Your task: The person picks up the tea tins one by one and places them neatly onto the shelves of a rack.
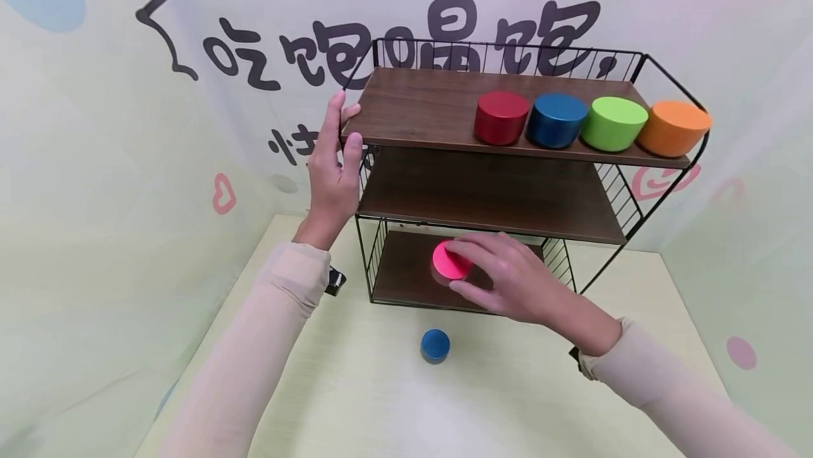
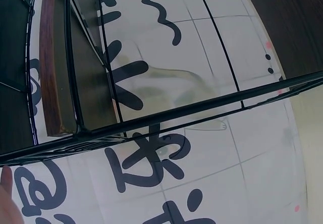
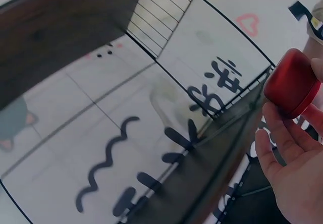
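My right hand (image 1: 508, 274) pinches a small red round tin (image 1: 449, 262) between thumb and fingers, in front of the rack's lower level. Its top looks bright pink in the head view; the right wrist view shows the tin (image 3: 292, 82) as glossy red, with my fingers (image 3: 282, 133) around it. Whether it touches the bottom shelf (image 1: 406, 267), I cannot tell. My left hand (image 1: 333, 183) grips the upper left corner of the black wire rack (image 1: 485, 149), thumb at the front and fingers by the side rail. In the left wrist view only a fingertip (image 2: 7, 183) shows beside a bar.
Along the top shelf's right half (image 1: 419, 101) stand a red tin (image 1: 502, 118), a blue tin (image 1: 557, 121), a green tin (image 1: 614, 123) and an orange tin (image 1: 675, 128). Another blue tin (image 1: 435, 346) sits on the pale table (image 1: 381, 401) before the rack. Behind hangs a printed cloth (image 1: 209, 126).
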A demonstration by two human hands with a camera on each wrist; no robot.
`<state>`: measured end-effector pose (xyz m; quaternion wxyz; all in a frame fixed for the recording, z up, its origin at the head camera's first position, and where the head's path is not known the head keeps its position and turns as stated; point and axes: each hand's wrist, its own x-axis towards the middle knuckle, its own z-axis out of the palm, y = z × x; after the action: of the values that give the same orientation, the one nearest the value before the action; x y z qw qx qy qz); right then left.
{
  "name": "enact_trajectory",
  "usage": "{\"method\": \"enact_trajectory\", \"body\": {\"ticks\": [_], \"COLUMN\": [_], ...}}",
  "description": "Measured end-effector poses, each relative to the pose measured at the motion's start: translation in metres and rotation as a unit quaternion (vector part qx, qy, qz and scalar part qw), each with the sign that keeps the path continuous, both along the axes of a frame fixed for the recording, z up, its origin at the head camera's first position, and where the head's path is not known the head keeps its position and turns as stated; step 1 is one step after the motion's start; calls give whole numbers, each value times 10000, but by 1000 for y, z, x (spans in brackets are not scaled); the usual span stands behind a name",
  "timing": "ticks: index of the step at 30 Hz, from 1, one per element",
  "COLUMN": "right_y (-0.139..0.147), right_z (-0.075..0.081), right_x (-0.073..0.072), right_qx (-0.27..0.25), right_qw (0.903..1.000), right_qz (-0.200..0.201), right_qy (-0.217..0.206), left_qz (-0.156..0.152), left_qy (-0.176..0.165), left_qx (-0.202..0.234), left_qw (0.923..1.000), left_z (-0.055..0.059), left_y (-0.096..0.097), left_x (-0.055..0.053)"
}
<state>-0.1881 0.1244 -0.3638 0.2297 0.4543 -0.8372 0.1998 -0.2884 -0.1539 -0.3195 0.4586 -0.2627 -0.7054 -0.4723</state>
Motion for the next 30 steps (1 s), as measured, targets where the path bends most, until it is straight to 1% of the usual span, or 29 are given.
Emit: {"method": "enact_trajectory", "body": {"ticks": [4, 11, 15, 22, 30], "right_y": [0, -3, -6, -10, -13], "right_z": [14, 33, 44, 60, 88], "right_x": [-1, -3, -4, -5, -6], "right_qx": [-5, 16, 3, -29, 44], "right_qw": [9999, 9999, 9999, 9989, 9978], "right_qz": [42, 73, 113, 281, 207], "right_qy": [103, 70, 123, 364, 626], "left_qz": [8, -33, -53, -71, -80], "left_qy": [12, 8, 2, -25, -24], "left_qx": [4, 4, 5, -55, -52], "left_qw": [10000, 10000, 10000, 10000, 10000], "left_z": [0, 1, 1, 1, 1], "left_y": [0, 0, 1, 0, -1], "left_x": [1, 1, 2, 1, 1]}}
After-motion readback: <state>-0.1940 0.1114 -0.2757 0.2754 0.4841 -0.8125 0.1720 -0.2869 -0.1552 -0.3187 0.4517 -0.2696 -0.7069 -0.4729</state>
